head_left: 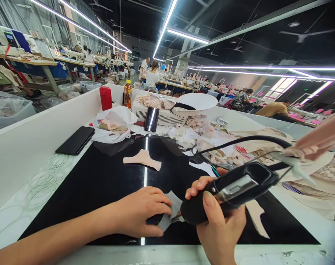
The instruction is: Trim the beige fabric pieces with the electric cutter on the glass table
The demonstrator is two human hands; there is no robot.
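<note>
My right hand [217, 217] is wrapped round a black corded hand tool [233, 189] with a metal plate on top; its nose points down at a small grey fabric piece [171, 211] on the black glossy worktop [101, 176]. My left hand [141, 211] lies over the left part of that piece, fingers curled and pressing it down. The tool's black cable [239, 141] arcs up and away to the right. A peach fabric cut-out [142, 159] lies alone farther back on the black surface.
A black phone [75, 140] and coiled white wires [43, 180] lie at left. A red bottle [105, 98], a drink bottle [127, 94], a white bowl [196, 103], bagged and loose fabric pieces crowd the back and right. Other workers sit at distant sewing tables.
</note>
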